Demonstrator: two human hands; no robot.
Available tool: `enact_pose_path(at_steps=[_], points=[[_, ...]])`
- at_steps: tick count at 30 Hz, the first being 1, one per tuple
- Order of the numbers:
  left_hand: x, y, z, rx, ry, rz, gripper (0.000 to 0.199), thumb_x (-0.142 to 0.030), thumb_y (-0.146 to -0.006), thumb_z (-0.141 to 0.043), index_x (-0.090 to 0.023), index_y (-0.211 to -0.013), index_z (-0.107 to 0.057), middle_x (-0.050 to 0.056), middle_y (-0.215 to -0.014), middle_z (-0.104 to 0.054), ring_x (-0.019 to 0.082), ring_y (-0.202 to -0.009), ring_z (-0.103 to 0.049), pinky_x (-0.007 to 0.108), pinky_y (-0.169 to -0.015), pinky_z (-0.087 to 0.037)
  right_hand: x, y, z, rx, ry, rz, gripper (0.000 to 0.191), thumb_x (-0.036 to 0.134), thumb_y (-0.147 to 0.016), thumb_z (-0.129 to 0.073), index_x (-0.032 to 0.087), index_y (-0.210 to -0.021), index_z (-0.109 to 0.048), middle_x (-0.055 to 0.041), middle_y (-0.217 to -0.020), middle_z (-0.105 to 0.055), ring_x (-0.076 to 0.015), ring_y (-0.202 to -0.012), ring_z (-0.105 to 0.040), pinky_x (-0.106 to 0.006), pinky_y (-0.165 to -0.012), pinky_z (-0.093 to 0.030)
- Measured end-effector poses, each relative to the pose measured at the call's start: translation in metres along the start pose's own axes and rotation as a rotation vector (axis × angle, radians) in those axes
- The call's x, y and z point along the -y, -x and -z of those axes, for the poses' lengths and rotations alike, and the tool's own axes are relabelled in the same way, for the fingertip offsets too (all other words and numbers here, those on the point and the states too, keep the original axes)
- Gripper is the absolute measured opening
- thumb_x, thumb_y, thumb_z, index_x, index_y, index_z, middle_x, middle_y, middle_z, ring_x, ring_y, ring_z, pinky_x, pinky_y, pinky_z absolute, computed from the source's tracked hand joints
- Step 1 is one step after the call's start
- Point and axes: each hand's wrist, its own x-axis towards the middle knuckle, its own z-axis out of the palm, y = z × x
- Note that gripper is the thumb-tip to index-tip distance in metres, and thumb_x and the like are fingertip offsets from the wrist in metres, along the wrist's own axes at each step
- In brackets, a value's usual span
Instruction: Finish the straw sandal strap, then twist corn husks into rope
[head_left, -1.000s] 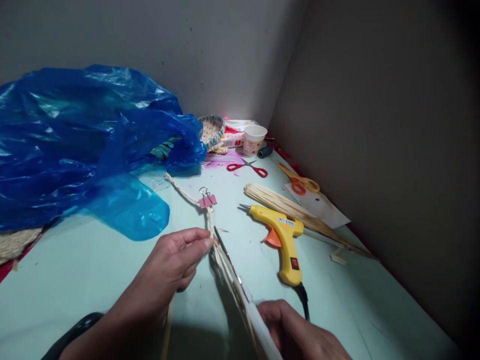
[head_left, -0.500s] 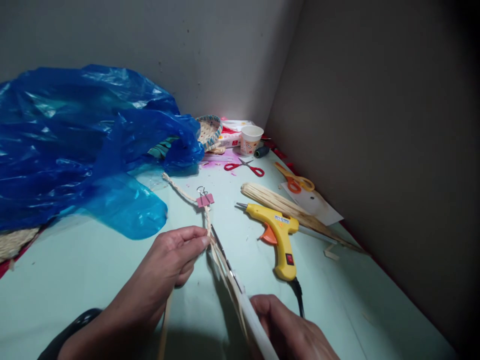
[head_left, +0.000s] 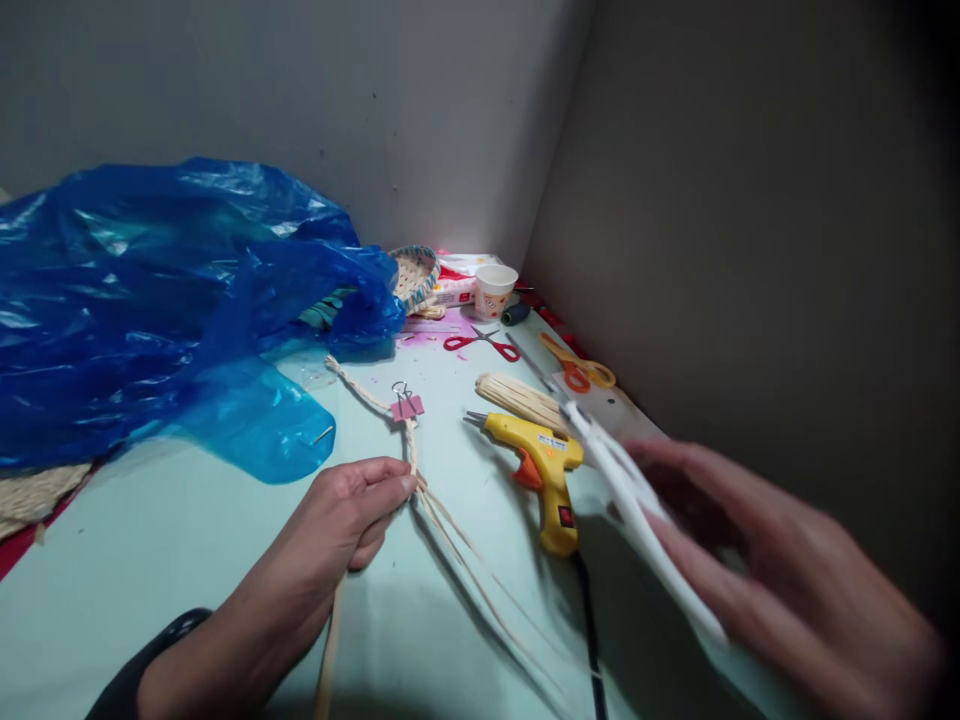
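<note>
A pale braided cord (head_left: 412, 446) runs back from my left hand (head_left: 358, 520), which pinches it between thumb and fingers. Loose strands (head_left: 465, 565) spread from the pinch toward the lower right, and another hangs below the hand. A pink binder clip (head_left: 407, 407) grips the cord farther back. On the right, my right hand (head_left: 772, 570), blurred, is closed around white-handled scissors (head_left: 626, 490). Their blades point up and left above the yellow glue gun (head_left: 551, 470) and a bundle of pale strips (head_left: 521, 398).
A large blue plastic bag (head_left: 187, 300) covers the left side. Red-handled scissors (head_left: 482, 342), a paper cup (head_left: 495, 291) and a small woven basket (head_left: 415, 277) stand at the back. Orange and yellow scissors (head_left: 581, 364) lie near the right wall (head_left: 735, 250).
My right hand has moved up and right, carrying the white-handled scissors away from the strands. The strands now fan out more. My left hand stays almost in place on the cord.
</note>
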Motion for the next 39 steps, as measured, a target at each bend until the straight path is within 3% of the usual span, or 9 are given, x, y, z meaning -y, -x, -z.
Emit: enact_pose_path(at_steps=[5,13,16,18,21,24,30,36,39], points=[[-0.002,0.002,0.0,0.0,-0.017,-0.016,0.027,-0.04,-0.075,-0.069,-0.015,-0.08,-0.059,-0.013,-0.049,-0.022,0.003,-0.044,-0.01,0.022,-0.042,-0.006,-0.01,-0.058,0.015,-0.014,0.517,0.028,0.028,0.031,-0.097,-0.04,0.013,-0.11,-0.057,-0.0122,-0.09,-0.059,-0.0195,-0.071,-0.054,-0.031,-0.063,-0.039],[-0.003,0.003,0.0,0.016,0.009,-0.039,0.027,-0.037,-0.072,-0.071,-0.013,-0.08,-0.06,-0.013,-0.05,-0.022,0.004,-0.045,-0.009,0.023,-0.043,-0.005,-0.034,-0.097,-0.016,-0.039,0.798,0.069,0.023,0.012,-0.089,-0.044,0.01,-0.102,-0.063,-0.0172,-0.095,-0.061,-0.0277,-0.087,-0.056,-0.034,-0.071,-0.038],[-0.004,0.002,-0.001,0.022,-0.005,-0.045,0.026,-0.037,-0.074,-0.069,-0.014,-0.08,-0.059,-0.013,-0.049,-0.023,0.004,-0.045,-0.009,0.024,-0.043,-0.004,-0.011,-0.087,-0.019,-0.091,0.659,0.116,0.023,0.017,-0.092,-0.044,0.008,-0.103,-0.062,-0.0196,-0.1,-0.06,-0.0286,-0.091,-0.056,-0.036,-0.076,-0.04],[-0.005,0.003,-0.002,0.021,-0.023,-0.052,0.024,-0.036,-0.075,-0.067,-0.014,-0.079,-0.058,-0.013,-0.048,-0.023,0.004,-0.045,-0.009,0.024,-0.043,-0.004,0.017,-0.074,-0.026,-0.061,0.343,0.212,0.026,0.02,-0.096,-0.041,0.009,-0.109,-0.06,-0.0162,-0.103,-0.061,-0.0223,-0.088,-0.057,-0.031,-0.076,-0.041],[-0.004,0.005,-0.002,0.023,-0.041,-0.072,0.023,-0.036,-0.076,-0.065,-0.014,-0.079,-0.059,-0.012,-0.048,-0.025,0.005,-0.045,-0.011,0.024,-0.043,-0.005,0.054,-0.057,-0.047,0.305,-0.053,0.349,0.03,0.037,-0.1,-0.04,0.018,-0.109,-0.062,-0.0059,-0.092,-0.065,-0.0168,-0.081,-0.059,-0.025,-0.069,-0.04],[0.0,0.004,-0.001,0.025,-0.062,-0.101,0.023,-0.037,-0.077,-0.064,-0.014,-0.079,-0.059,-0.011,-0.05,-0.029,0.004,-0.044,-0.013,0.024,-0.042,-0.006,0.067,-0.053,-0.069,0.42,-0.206,0.305,0.032,0.039,-0.099,-0.041,0.018,-0.097,-0.064,-0.0024,-0.081,-0.064,-0.0141,-0.074,-0.056,-0.023,-0.061,-0.036],[0.002,0.003,-0.005,-0.031,-0.142,-0.118,0.027,-0.04,-0.077,-0.063,-0.014,-0.08,-0.06,-0.011,-0.048,-0.03,0.004,-0.042,-0.017,0.021,-0.042,-0.007,0.06,-0.062,-0.08,0.32,-0.185,0.292,0.026,0.022,-0.093,-0.048,0.016,-0.074,-0.065,0.0011,-0.065,-0.06,-0.0092,-0.06,-0.044,-0.022,-0.058,-0.028],[0.0,0.005,-0.009,-0.093,-0.167,-0.115,0.026,-0.039,-0.072,-0.065,-0.014,-0.078,-0.06,-0.01,-0.047,-0.036,0.004,-0.042,-0.02,0.019,-0.041,-0.011,0.065,-0.053,-0.082,0.246,-0.146,0.234,0.021,0.019,-0.087,-0.05,0.016,-0.075,-0.067,0.0016,-0.059,-0.058,-0.0089,-0.053,-0.043,-0.024,-0.053,-0.025],[0.002,0.005,-0.011,-0.108,-0.158,-0.128,0.023,-0.036,-0.071,-0.065,-0.015,-0.075,-0.06,-0.009,-0.048,-0.041,0.004,-0.043,-0.024,0.018,-0.04,-0.013,0.067,-0.042,-0.087,0.173,-0.066,0.323,0.02,0.019,-0.088,-0.049,0.015,-0.079,-0.066,-0.0017,-0.068,-0.062,-0.011,-0.057,-0.049,-0.026,-0.054,-0.027]])
